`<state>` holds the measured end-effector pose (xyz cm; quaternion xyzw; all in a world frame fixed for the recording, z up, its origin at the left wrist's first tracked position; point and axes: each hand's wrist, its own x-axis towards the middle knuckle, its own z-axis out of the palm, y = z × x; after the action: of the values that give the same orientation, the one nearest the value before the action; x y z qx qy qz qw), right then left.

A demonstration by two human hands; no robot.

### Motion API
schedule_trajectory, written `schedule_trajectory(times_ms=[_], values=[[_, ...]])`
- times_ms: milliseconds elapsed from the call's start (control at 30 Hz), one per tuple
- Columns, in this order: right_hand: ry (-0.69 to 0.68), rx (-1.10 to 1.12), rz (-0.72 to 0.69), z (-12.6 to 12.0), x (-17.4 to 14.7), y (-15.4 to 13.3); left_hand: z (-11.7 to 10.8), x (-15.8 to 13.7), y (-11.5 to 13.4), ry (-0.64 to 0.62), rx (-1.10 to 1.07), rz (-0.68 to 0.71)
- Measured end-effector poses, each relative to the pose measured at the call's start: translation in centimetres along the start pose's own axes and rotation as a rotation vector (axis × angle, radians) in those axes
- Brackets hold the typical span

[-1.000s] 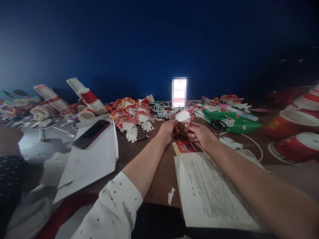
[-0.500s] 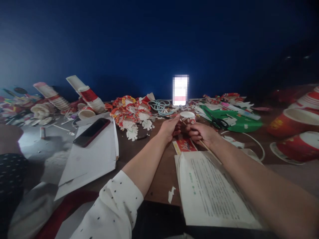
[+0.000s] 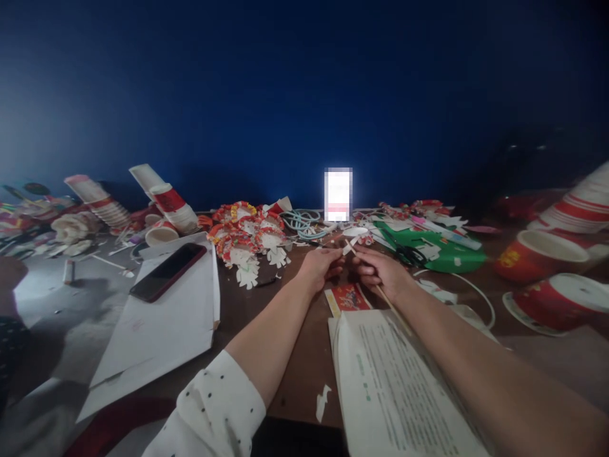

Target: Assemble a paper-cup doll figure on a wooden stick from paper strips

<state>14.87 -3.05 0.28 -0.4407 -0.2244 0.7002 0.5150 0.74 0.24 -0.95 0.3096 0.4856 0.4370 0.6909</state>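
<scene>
My right hand (image 3: 380, 270) is closed round a thin wooden stick (image 3: 394, 309), which slants back under my wrist toward the booklet. Opposite it, the fingers of my left hand (image 3: 322, 266) are pinched on a small white paper strip (image 3: 349, 246) at the stick's upper end. Whether the strip is fixed to the stick I cannot tell. Just beyond my fingertips lies a white and red paper cup piece (image 3: 364, 234). A red printed card (image 3: 349, 298) is on the table below my hands, by a printed booklet (image 3: 380, 381).
Red and white paper crafts (image 3: 247, 235) are heaped left of centre. A dark phone (image 3: 169, 271) rests on white sheets (image 3: 157, 346). At right are black scissors (image 3: 413, 256) on green sheet (image 3: 451, 254) and red paper cups (image 3: 542, 254). A bright blurred screen (image 3: 338, 195) stands behind.
The whole scene sits lower in the picture as my head has tilted up. The white strip now shows between my fingers. Both hands stay close together.
</scene>
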Motion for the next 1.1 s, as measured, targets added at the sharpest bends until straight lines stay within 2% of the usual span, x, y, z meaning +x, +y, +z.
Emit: schedule_trajectory(times_ms=[233,533,733,1100], values=[[-0.070,-0.038,0.049,-0.13,-0.05,0.40,0.10,0.16,-0.07,0.018,-0.003,0.029],[0.012,-0.172,-0.033,-0.05,-0.10,0.71,0.01,0.44,-0.29,0.036,-0.028,0.033],[-0.012,-0.145,-0.038,-0.43,0.14,0.55,-0.28,0.36,-0.28,-0.053,-0.068,0.018],[-0.068,-0.139,-0.022,-0.09,-0.52,0.43,-0.24,-0.08,-0.24,-0.008,-0.083,0.039]])
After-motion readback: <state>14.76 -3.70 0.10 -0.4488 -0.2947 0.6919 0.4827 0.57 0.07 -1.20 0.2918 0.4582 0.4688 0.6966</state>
